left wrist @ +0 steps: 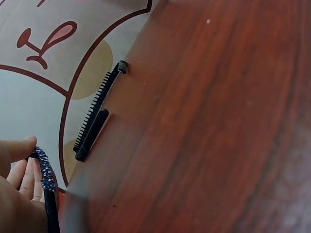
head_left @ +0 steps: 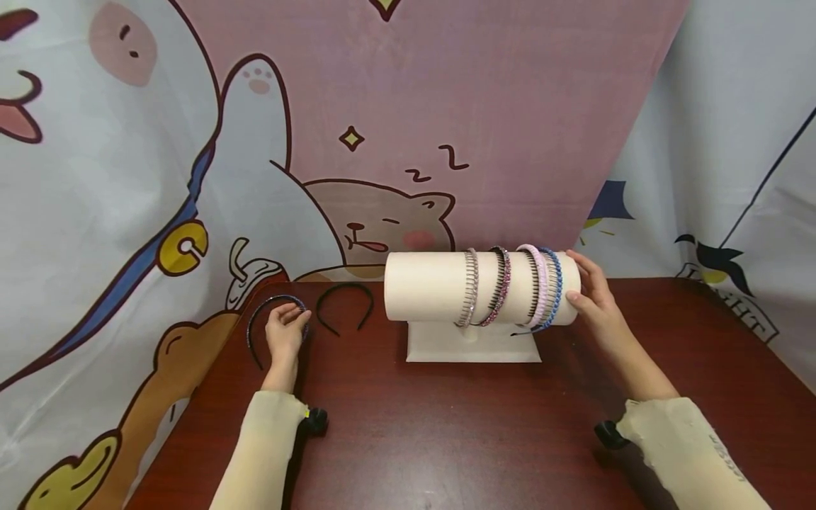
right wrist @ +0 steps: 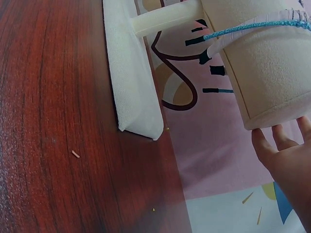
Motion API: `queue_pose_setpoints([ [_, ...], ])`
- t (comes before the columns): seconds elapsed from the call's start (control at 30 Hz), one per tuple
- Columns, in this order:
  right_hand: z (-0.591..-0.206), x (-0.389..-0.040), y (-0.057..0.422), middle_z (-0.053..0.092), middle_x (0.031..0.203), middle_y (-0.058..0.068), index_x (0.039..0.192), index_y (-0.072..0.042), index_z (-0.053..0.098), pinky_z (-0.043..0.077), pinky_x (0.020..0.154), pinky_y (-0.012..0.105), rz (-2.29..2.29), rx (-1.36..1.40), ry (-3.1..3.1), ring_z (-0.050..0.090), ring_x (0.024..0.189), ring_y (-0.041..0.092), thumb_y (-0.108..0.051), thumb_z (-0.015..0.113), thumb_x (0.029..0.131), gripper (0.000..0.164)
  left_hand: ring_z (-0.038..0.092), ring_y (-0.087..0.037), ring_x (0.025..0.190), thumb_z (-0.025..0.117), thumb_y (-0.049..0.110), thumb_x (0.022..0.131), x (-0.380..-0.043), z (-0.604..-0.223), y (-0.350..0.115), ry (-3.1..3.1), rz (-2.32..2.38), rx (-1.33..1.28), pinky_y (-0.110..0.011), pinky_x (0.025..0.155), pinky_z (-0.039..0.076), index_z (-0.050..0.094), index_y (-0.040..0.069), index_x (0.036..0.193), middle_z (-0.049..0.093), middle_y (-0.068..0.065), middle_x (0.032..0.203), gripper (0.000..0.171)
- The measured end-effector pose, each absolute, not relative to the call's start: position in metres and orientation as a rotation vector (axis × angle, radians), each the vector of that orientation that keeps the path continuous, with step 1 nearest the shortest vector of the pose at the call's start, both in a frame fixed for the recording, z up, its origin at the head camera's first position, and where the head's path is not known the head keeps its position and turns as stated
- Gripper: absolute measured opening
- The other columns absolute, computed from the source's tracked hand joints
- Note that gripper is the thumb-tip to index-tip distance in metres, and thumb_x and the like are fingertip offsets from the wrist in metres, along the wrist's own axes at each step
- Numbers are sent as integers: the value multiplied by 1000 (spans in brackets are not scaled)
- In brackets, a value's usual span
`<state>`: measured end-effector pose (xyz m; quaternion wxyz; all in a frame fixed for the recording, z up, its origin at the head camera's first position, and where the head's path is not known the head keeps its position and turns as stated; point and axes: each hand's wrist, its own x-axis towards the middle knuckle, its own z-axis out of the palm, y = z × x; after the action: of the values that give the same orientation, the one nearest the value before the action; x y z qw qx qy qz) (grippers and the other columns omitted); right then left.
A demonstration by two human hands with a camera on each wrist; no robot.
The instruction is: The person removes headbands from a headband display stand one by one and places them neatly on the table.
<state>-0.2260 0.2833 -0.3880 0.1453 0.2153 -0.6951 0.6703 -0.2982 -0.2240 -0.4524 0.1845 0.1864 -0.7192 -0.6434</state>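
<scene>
My left hand (head_left: pixel 285 336) pinches a dark glittery headband (head_left: pixel 248 329) near the left of the table, thumb against fingers; in the left wrist view the headband (left wrist: pixel 46 170) shows its sparkling band and plain black end. Just to the right lies a black headband (head_left: pixel 344 285), whose comb teeth show in the left wrist view. My right hand (head_left: pixel 599 308) holds the right end of a cream headband display stand (head_left: pixel 423 287), thumb in front and fingers behind. Around its roll sit a silvery headband (head_left: pixel 472 287), a dark pink one (head_left: pixel 503 287), a pale pink one (head_left: pixel 540 283) and a blue one (head_left: pixel 557 287).
The stand's flat base (head_left: pixel 472 347) rests on the reddish-brown wooden table (head_left: pixel 459 432). A cartoon-printed cloth (head_left: pixel 497 106) hangs behind the table and along its left side. White cloth (head_left: pixel 752 177) hangs at the right.
</scene>
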Motion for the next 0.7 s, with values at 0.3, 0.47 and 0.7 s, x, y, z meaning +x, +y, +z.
queue_pose_setpoints([
  [0.3,-387,-225,284,37,149,-9,156,-17,27,51,86,11,1926,623,-2003,50,116,6,2,39,100,61,58,-18,117,63,-1,94,-305,-453,-228,-2150,-1845,541,-8,77,41,52,-1,140,57,-25,139,47],
  [0.47,-388,-226,284,36,149,-9,156,-18,27,51,86,11,1924,620,-2009,50,116,6,1,39,100,61,50,-29,134,57,-4,95,-309,-454,-229,-2215,-1838,525,-26,97,43,47,-1,145,53,-24,144,51],
  [0.7,-389,-227,284,35,150,-9,157,-17,26,51,86,11,1915,627,-2016,48,118,7,2,39,100,61,46,-32,140,54,-3,97,-318,-455,-231,-2248,-1829,514,-42,114,40,44,-2,148,51,-23,148,52],
])
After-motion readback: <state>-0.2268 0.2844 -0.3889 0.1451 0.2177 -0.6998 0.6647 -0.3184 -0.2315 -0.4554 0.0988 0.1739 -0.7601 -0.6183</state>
